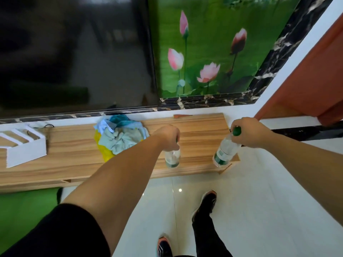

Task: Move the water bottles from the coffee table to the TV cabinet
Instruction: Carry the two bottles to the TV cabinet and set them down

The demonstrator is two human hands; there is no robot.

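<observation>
I stand in front of the wooden TV cabinet (200, 138). My left hand (169, 137) grips the top of a clear water bottle (172, 159) with a green label, held upright over the cabinet's front part. My right hand (248, 132) is closed around the green cap of a second water bottle (225, 153), which tilts over the cabinet's right front corner. Whether either bottle's base touches the wood I cannot tell. The coffee table is out of view.
A heap of blue and green cloths on a yellow bag (118, 136) lies left of my left hand. A white rack (24, 145) stands at the cabinet's left. The dark TV (74, 52) hangs above. An orange curtain (306, 86) is at right, a green mat (24, 216) below left.
</observation>
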